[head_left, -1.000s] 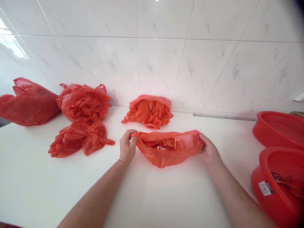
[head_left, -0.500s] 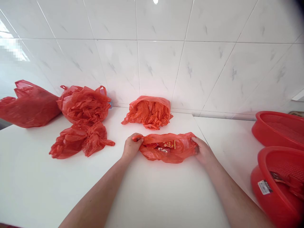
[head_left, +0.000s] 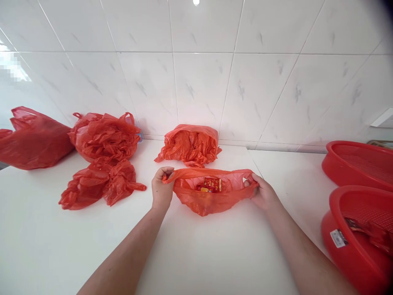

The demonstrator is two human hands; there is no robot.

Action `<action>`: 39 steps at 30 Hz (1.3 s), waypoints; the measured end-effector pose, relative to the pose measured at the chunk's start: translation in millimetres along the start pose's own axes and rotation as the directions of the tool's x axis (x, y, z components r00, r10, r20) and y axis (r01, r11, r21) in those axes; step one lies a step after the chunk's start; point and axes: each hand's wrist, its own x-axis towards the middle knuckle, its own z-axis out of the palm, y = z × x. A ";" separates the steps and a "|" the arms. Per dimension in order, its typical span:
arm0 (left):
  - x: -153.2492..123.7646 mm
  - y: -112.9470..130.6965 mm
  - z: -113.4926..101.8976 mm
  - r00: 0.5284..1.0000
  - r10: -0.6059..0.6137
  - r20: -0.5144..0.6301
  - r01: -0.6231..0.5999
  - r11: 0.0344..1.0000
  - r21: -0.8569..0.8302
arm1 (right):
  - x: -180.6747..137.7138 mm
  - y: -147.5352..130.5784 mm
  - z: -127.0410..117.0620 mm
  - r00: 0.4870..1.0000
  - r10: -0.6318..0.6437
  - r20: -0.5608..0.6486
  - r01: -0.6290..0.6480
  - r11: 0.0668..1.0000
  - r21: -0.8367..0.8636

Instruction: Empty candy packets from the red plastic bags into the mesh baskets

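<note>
White counter (head_left: 199, 254) fills most of the frame, with red baskets (head_left: 356, 164) at the right edge and crumpled bags (head_left: 104, 137) at upper left. Dead center, the red plastic bag (head_left: 211, 200) is stretched open between both hands. The left hand (head_left: 161, 190) is pinched on its left rim and the right hand (head_left: 264, 194) is clamped on its right rim. Small red packets (head_left: 212, 183) sit inside.

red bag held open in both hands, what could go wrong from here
The red bag is stretched open between the left hand and the right hand, each pinching only a thin edge. If either grip slips, the mouth could collapse and the small red packets might spill onto the white table. Pulling the thin film wider might also tear it.
</note>
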 end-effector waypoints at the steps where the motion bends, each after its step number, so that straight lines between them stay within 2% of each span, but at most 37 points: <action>1: 0.7 0.0 -1.6 1.000 0.008 -0.001 -0.008 1.000 0.011 | -1.9 -2.1 1.3 1.000 -0.007 0.021 0.008 1.000 -0.003; 6: -1.2 9.1 -0.8 1.000 0.019 -0.009 -0.018 0.996 0.090 | -7.4 -9.8 2.0 0.993 -0.076 0.086 0.078 0.997 -0.019; 9: -1.5 12.3 -0.6 1.000 -0.013 0.018 0.012 0.998 0.055 | -8.6 -12.5 -0.4 0.981 -0.132 0.142 0.122 0.990 0.077; 12: 1.8 10.8 -3.1 0.991 -0.095 0.092 0.110 0.979 -0.172 | -9.0 -13.5 -3.6 0.967 -0.178 0.183 0.143 0.972 0.189; 15: 6.5 9.7 -6.7 0.953 -0.218 0.209 0.290 0.853 -0.433 | -8.1 -13.1 -7.8 0.963 -0.201 0.182 0.173 0.972 0.160; 17: 9.3 11.0 -9.8 0.915 -0.273 0.295 0.394 0.758 -0.520 | -6.7 -12.6 -11.2 0.960 -0.213 0.180 0.199 0.976 0.093; 19: 12.4 12.1 -13.5 0.887 -0.249 0.388 0.442 0.698 -0.564 | -5.1 -12.1 -14.5 0.960 -0.202 0.193 0.205 0.979 0.007; 21: 16.8 9.4 -18.1 0.877 -0.197 0.439 0.442 0.689 -0.574 | -4.3 -12.0 -17.2 0.959 -0.149 0.239 0.179 0.978 -0.108; 23: 22.9 1.9 -23.6 0.893 -0.215 0.395 0.411 0.747 -0.523 | -4.7 -12.1 -19.4 0.949 -0.061 0.311 0.141 0.960 -0.243; 25: 29.1 -7.2 -29.7 0.911 -0.260 0.320 0.375 0.844 -0.382 | -5.4 -12.1 -22.1 0.926 0.051 0.374 0.091 0.932 -0.351; 27: 33.0 -12.0 -35.5 0.892 -0.259 0.370 0.348 0.916 -0.198 | -4.7 -11.5 -26.4 0.920 0.129 0.370 0.030 0.918 -0.396; 28: 33.5 -11.7 -37.9 0.858 -0.243 0.453 0.324 0.940 -0.109 | -3.6 -11.2 -29.1 0.930 0.141 0.339 0.004 0.920 -0.393; 31: 28.7 -1.0 -40.4 0.681 -0.226 0.697 0.225 0.970 0.095 | 0.7 -11.6 -35.9 0.981 0.079 0.179 -0.008 0.930 -0.367; 32: 25.5 3.7 -39.2 0.638 -0.231 0.735 0.196 0.971 0.135 | 1.3 -12.7 -36.2 0.988 0.058 0.140 0.001 0.920 -0.393; 34: 18.0 11.3 -33.8 0.592 -0.237 0.770 0.172 0.971 0.166 | -0.7 -15.9 -31.7 0.990 0.059 0.128 0.017 0.851 -0.524; 37: 5.6 14.8 -19.7 0.586 -0.198 0.786 0.170 0.978 0.120 | -10.0 -18.6 -12.8 0.959 0.133 0.251 0.089 0.699 -0.710; 39: -2.9 13.4 -9.0 0.625 -0.152 0.766 0.163 0.985 0.063 | -16.8 -14.5 3.2 0.919 0.154 0.363 0.161 0.693 -0.703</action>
